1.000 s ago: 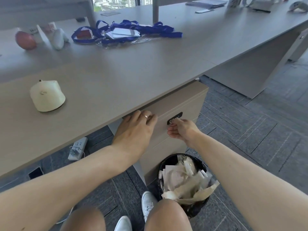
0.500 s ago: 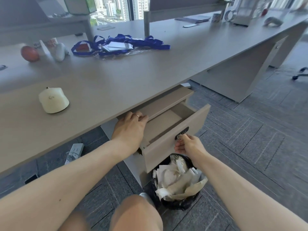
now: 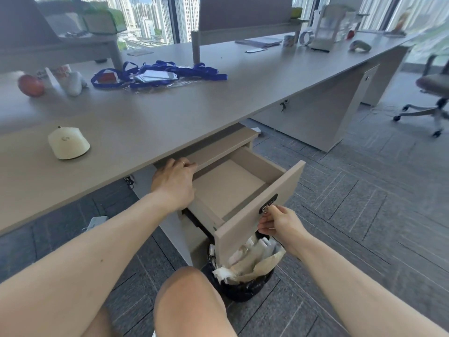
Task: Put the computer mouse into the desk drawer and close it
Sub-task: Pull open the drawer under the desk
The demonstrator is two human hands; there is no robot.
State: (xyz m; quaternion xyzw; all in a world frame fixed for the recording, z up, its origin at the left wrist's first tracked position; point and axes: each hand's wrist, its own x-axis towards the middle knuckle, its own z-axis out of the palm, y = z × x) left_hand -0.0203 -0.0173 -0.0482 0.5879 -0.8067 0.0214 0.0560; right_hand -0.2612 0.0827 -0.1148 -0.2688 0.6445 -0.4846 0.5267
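Note:
A cream computer mouse (image 3: 68, 143) lies on the desk top at the left, apart from both hands. Under the desk edge the top drawer (image 3: 257, 215) stands pulled far out, its beige inside bare. My right hand (image 3: 279, 222) pinches the small key at the dark lock plate (image 3: 268, 203) on the drawer front. My left hand (image 3: 173, 183) rests palm down on the cabinet top beside the drawer's left side, fingers curled over the edge just under the desk.
A black waste bin (image 3: 243, 285) full of paper stands under the drawer front. Blue lanyards with cards (image 3: 155, 75), a red apple (image 3: 31, 85) and a white object lie further back on the desk. An office chair (image 3: 432, 93) stands at right. My knee (image 3: 192, 300) is below.
The drawer went from shut to far open, pulled out by my right hand at the lock key. My left hand stayed on the cabinet top. The view tilted up.

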